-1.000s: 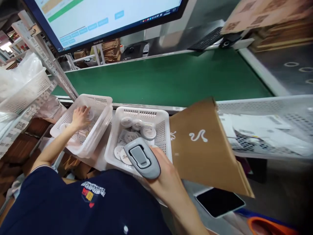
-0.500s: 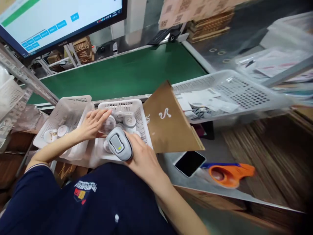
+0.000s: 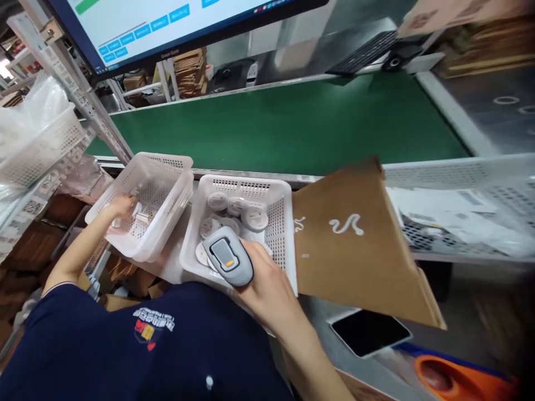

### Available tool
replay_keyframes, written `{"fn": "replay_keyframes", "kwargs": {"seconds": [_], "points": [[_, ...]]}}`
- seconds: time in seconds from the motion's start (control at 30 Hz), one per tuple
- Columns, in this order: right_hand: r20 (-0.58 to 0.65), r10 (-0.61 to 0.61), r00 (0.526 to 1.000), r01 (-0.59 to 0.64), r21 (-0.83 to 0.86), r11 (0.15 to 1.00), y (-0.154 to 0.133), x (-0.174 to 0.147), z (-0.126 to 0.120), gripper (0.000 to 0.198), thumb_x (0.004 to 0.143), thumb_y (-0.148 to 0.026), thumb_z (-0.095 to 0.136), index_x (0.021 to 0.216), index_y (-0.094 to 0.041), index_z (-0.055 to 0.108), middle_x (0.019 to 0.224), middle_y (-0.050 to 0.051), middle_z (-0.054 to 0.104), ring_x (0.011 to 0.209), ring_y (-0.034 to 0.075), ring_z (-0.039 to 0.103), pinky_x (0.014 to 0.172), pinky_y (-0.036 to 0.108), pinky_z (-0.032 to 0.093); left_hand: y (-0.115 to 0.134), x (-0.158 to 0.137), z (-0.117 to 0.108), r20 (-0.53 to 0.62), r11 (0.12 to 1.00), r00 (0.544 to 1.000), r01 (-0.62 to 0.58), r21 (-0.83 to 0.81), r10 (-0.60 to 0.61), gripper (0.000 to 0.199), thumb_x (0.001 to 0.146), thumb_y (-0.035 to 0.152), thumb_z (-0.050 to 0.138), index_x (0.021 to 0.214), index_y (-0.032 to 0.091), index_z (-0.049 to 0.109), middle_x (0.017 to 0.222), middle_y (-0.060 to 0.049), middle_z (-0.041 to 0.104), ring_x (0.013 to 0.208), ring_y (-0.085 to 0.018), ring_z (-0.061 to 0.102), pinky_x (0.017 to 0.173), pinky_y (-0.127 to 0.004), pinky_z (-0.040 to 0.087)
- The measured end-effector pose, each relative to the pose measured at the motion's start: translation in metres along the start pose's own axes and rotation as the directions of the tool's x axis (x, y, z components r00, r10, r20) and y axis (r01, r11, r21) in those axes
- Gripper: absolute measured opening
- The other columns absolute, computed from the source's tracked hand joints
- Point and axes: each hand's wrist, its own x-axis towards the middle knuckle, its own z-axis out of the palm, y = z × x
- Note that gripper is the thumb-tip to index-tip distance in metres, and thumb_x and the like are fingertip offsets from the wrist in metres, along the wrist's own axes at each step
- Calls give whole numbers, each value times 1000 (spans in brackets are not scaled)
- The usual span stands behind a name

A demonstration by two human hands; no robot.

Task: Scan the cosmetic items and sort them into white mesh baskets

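Observation:
My right hand [image 3: 267, 284] is wrapped round a grey handheld barcode scanner [image 3: 228, 256], an orange light showing on its top. The scanner is over the near side of a white perforated basket [image 3: 288, 234], where several round, white-labelled containers [image 3: 254, 219] lie. My left hand [image 3: 122, 207] reaches down into a second white basket [image 3: 167, 161] on the left. Its fingers curl at a round white container [image 3: 136, 210], their tips partly hidden. Beside them lies a small white box-like piece [image 3: 144, 218].
A brown cardboard box [image 3: 346, 250] stands right of the middle basket. Behind runs a green conveyor belt [image 3: 271, 128], with a monitor [image 3: 167, 33] overhead. A phone [image 3: 370, 332], an orange tape dispenser [image 3: 460, 379] and a white basket of papers [image 3: 451, 217] are on the right.
My left hand has left the round container in the middle basket and moved into the left basket. The scanner's light has turned from green to orange. The view has shifted left.

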Motion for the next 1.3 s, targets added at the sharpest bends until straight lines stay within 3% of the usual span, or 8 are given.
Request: {"fn": "replay_keyframes", "kwargs": {"seconds": [0.13, 0.27, 0.57, 0.7, 0.83, 0.97, 1.1, 1.3], "points": [[2, -32, 999, 32, -4, 999, 1, 0, -2, 67, 88, -19, 59, 155, -22, 51, 129, 13, 68, 111, 34, 74, 79, 40, 62, 17, -14, -27, -185, 999, 982, -29, -23, 24, 95, 77, 31, 90, 161, 12, 50, 141, -22, 56, 130, -39, 58, 117, -48, 49], [-1, -13, 1000, 13, -30, 999, -5, 0, -4, 68, 87, -18, 61, 155, -20, 52, 130, 14, 67, 112, 36, 73, 84, 43, 62, 81, -29, -62, -370, 975, 903, -184, 127, 219, 93, 83, 37, 86, 166, 25, 48, 153, -20, 50, 137, -42, 53, 116, -51, 47], [41, 98, 994, -94, -83, 992, -20, -3, -4, 73, 88, -15, 59, 160, -16, 48, 134, 17, 66, 112, 38, 74, 83, 45, 62, 207, -24, -65, -331, 790, 719, -525, 317, 611, 97, 91, 45, 80, 175, 21, 35, 155, -21, 54, 140, -40, 54, 114, -49, 47], [-30, 87, 996, -89, -50, 995, -15, -12, -8, 73, 85, -15, 60, 157, -18, 51, 133, 16, 68, 116, 36, 73, 83, 42, 62, 165, -22, -86, -311, 755, 688, -599, 266, 655, 111, 89, 67, 79, 176, 21, 29, 174, -22, 36, 159, -45, 36, 129, -55, 36], [-95, 41, 995, -40, 9, 999, -6, -17, -10, 76, 82, -13, 58, 158, -19, 49, 136, 15, 67, 118, 35, 73, 87, 43, 64, 63, -19, -95, -375, 937, 861, -285, 202, 343, 87, 98, 60, 71, 166, 13, 43, 169, -26, 42, 153, -47, 43, 126, -63, 40], [-57, 6, 998, -5, 15, 1000, -3, -7, -5, 73, 84, -15, 58, 157, -20, 51, 131, 14, 69, 115, 35, 75, 81, 42, 64, -8, -19, -46, -247, 993, 968, -27, 113, 54, 68, 90, 47, 80, 145, 11, 60, 145, -25, 62, 142, -45, 54, 118, -63, 47], [-4, -23, 1000, 23, -18, 1000, -2, 0, 1, 67, 86, -16, 58, 153, -20, 55, 127, 13, 70, 107, 35, 77, 73, 40, 63, -21, -24, -8, -166, 1000, 986, 30, -4, -30, 50, 85, 19, 77, 132, 8, 63, 129, -18, 69, 136, -38, 58, 121, -53, 44], [-25, -72, 997, 72, 31, 997, 3, -3, -2, 73, 88, -17, 62, 160, -25, 49, 132, 11, 69, 114, 33, 75, 82, 38, 63, -6, -14, -43, -318, 919, 929, 53, -391, -189, 73, 85, 38, 83, 143, 5, 56, 139, -22, 64, 135, -39, 54, 119, -56, 45]]}}
